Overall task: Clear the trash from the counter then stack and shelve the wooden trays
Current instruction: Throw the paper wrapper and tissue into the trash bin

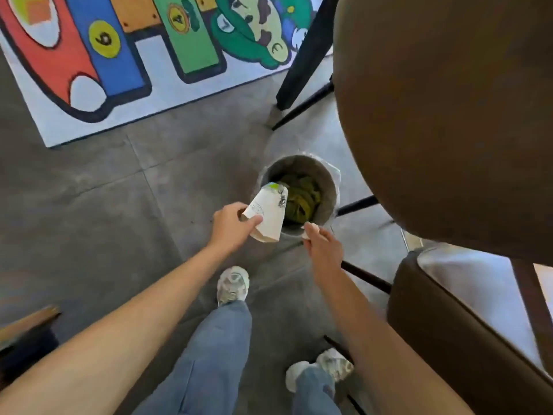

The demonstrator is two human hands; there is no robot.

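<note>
A small round trash bin (pixel 327 187) with a clear liner stands on the grey floor, with green scraps inside. My left hand (pixel 232 227) holds a white paper cup (pixel 267 212) tipped on its side over the bin's near left rim. My right hand (pixel 321 248) pinches a small white scrap (pixel 311 228) at the bin's near edge. No wooden trays are in sight.
A round brown table top (pixel 449 115) overhangs the bin on the right, its black legs (pixel 305 55) behind. A brown chair (pixel 466 324) stands at lower right. A colourful rug (pixel 119 70) lies at upper left. My feet stand below the bin.
</note>
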